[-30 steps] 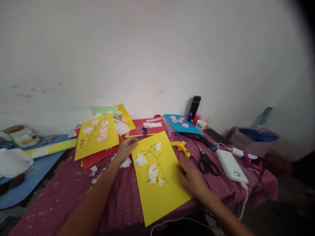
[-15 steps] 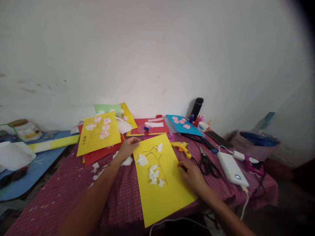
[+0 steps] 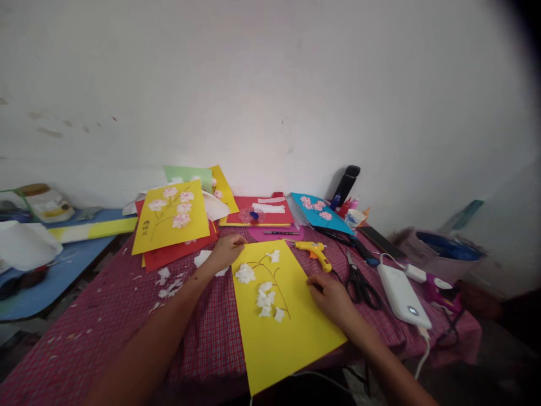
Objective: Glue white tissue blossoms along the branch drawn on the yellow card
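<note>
— While steadying the yellow sheet [image 3: 291,335], how open at the left hand [image 3: 228,252]?
— Fingers nearly together, in a pinch on the far left corner.
— And at the right hand [image 3: 329,299]?
— Half-curled over the right edge; clasping or merely resting, impossible to tell.
— Any change this past second?
— Drawn back towards the body, uncovering a pen [image 3: 282,233] and more of a purple disc [image 3: 258,234]. Apparently only repositioning; no white scraps [image 3: 265,296] added.
— Farther out?
— Glue gun [image 3: 315,251] and scissors [image 3: 359,288], rightwards on the worktop [image 3: 209,327].
</note>
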`<state>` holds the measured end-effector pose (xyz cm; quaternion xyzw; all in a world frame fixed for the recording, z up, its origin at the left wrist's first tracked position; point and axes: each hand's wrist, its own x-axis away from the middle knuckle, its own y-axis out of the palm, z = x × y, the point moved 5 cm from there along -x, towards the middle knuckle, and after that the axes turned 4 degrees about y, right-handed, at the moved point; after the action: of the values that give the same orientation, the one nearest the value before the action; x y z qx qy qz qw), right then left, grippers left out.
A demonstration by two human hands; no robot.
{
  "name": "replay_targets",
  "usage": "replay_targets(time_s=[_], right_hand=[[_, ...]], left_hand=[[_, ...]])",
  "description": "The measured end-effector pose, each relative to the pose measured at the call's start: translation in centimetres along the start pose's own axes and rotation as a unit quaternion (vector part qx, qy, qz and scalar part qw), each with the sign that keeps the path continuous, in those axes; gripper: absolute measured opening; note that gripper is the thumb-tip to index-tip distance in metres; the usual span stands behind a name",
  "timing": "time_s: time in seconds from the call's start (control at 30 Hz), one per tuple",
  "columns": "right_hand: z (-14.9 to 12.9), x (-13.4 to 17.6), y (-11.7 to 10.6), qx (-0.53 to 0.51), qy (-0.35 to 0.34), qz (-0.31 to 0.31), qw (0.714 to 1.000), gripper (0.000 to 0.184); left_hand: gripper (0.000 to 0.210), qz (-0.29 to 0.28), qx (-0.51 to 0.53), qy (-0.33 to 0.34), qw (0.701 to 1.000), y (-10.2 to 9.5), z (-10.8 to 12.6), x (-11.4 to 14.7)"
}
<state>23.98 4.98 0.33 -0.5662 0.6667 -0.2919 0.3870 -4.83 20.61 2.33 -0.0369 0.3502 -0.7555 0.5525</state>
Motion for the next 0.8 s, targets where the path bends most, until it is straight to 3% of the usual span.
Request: replay_targets(time_s=[0.27,0.4,0.57,0.67,0.8], right_hand=[[-1.4,0.7,-0.4,0.011,-0.011,-0.066,0.998,0.022],[-2.0,0.2,-1.8,0.035,-0.037,-0.092,0.994,0.025],[0.3,-3.9,-5.2,0.186,0.082,0.026,0.979,0.028],[1.8,-6.4,-4.7,0.232,0.157,-0.022,0.96,0.032],[2.8,-8.3,-3.4,0.217,0.195,-0.059,0.955,0.038]], left_hand=[[0.019,0.001,-0.079,0.04,0.996,0.3,0.0,-0.1],[0.018,-0.004,-0.108,0.07,0.992,0.8,0.2,0.0],[0.017,-0.014,-0.134,0.114,0.984,1.3,0.9,0.2],[0.017,-0.013,-0.147,0.134,0.98,1.2,1.6,0.4],[0.02,-0.035,-0.166,0.2,0.965,1.7,3.1,0.9]])
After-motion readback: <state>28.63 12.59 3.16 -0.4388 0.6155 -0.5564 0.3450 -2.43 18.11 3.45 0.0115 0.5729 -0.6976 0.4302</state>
